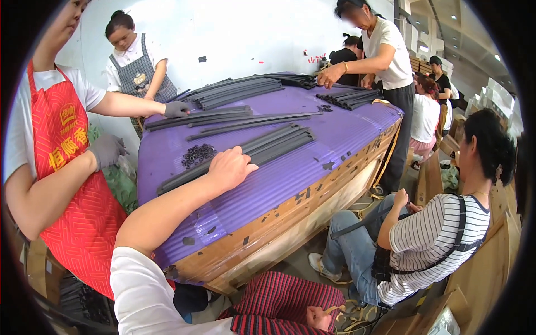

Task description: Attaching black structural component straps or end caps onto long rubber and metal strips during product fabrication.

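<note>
A large table (290,181) under ribbed purple sheeting fills the middle, its long near edge slanting from lower left to upper right above taped brown cardboard sides. Purple surface shows between that edge and the nearest strips, giving the wearer's arm room to slide rightward. A white wall (223,39) rises behind; to the right, a long workroom recedes.

Three co-workers stand round the table: one in a red apron (72,184) at the left, one in a checked apron (144,70) at the far left corner, one in a white top (393,53) at the far right end. Another, in a striped top (430,234), sits right of the near edge, leaving a floor gap between.

Long dark strips lie in several bundles. The wearer's left hand (228,168) rests over the near bundle (279,143), fingers close together and bent downward; whether they pinch a strip cannot be told. The right hand (319,319), low by red-and-black striped cloth (279,293), looks loosely curled; its grip is unclear.

A cardboard box (458,304) at lower right holds clear plastic (446,322). A green plastic bag (120,183) sits beside the red apron. Small black rings (198,156) form a heap left of the left hand.
</note>
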Demonstrator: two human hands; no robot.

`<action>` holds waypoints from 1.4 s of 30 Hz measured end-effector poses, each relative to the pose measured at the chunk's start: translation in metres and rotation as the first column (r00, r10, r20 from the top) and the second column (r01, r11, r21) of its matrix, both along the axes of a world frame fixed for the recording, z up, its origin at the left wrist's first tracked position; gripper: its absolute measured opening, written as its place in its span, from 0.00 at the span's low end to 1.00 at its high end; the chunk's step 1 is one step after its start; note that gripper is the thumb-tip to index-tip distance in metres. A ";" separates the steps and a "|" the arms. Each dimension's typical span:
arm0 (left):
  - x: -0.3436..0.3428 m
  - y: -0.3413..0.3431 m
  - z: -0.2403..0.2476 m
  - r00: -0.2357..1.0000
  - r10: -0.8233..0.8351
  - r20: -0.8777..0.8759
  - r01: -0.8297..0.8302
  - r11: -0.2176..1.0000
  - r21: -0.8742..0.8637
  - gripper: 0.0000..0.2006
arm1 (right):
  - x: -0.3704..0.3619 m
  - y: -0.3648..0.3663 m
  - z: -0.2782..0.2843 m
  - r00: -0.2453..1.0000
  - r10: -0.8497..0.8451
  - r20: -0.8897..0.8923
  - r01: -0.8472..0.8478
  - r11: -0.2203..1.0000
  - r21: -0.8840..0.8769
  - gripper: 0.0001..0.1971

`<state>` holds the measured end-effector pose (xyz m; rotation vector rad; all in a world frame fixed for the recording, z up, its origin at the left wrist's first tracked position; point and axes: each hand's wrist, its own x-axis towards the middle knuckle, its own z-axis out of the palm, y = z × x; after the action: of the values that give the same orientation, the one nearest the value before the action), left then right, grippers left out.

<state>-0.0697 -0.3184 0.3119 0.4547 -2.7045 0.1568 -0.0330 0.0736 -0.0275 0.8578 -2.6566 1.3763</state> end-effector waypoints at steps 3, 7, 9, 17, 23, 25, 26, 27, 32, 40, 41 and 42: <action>-0.004 0.000 -0.003 0.998 -0.061 -0.023 0.061 0.998 -0.011 0.15 | 0.001 -0.003 -0.006 0.997 -0.006 -0.071 0.003 0.999 -0.039 0.03; -0.010 -0.009 -0.019 0.946 -0.232 -0.225 0.206 0.970 -0.131 0.14 | -0.002 -0.002 -0.010 0.995 0.030 -0.091 -0.031 0.999 -0.008 0.04; -0.016 -0.018 -0.018 0.933 -0.260 -0.248 0.240 0.965 -0.109 0.14 | -0.002 0.001 -0.009 0.994 0.027 -0.109 -0.027 1.000 -0.003 0.04; -0.061 -0.081 0.000 0.984 0.139 0.108 -0.153 0.979 0.132 0.15 | 0.005 0.000 0.021 0.981 0.030 -0.194 -0.027 0.999 0.020 0.04; -0.066 -0.087 -0.003 0.980 0.194 0.048 -0.198 0.900 0.389 0.18 | 0.014 0.001 0.044 0.984 -0.061 -0.167 0.090 0.980 0.176 0.04; -0.065 -0.092 -0.003 0.975 0.217 0.048 -0.218 0.890 0.401 0.17 | 0.013 -0.001 0.045 0.986 -0.065 -0.154 0.107 0.954 0.281 0.04; -0.066 -0.095 -0.005 0.975 0.218 0.046 -0.218 0.890 0.401 0.17 | 0.011 -0.001 0.042 0.988 -0.050 -0.149 0.090 0.957 0.276 0.04; -0.066 -0.100 -0.008 0.975 0.220 0.016 -0.209 0.894 0.397 0.16 | 0.009 0.000 0.038 0.989 -0.035 -0.144 0.073 0.960 0.270 0.05; -0.066 -0.098 -0.009 0.970 0.240 -0.040 -0.205 0.895 0.396 0.14 | 0.008 -0.003 0.033 0.988 -0.019 -0.153 0.054 0.972 0.227 0.05; -0.066 -0.097 -0.007 0.956 0.290 0.040 -0.277 0.854 0.440 0.14 | 0.011 -0.012 0.059 0.984 -0.058 -0.166 0.070 0.995 0.066 0.05; -0.067 -0.100 -0.009 0.949 0.312 0.028 -0.293 0.851 0.436 0.14 | 0.012 -0.011 0.063 0.984 -0.039 -0.173 0.057 0.994 0.097 0.05; -0.067 -0.102 -0.010 0.950 0.312 0.030 -0.293 0.850 0.437 0.14 | 0.012 -0.011 0.065 0.984 -0.020 -0.178 0.043 0.991 0.128 0.05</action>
<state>-0.1367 -0.4209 0.3015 1.0065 -2.5977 -0.3839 -0.0209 0.0629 0.0375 0.8993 -2.6346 1.0734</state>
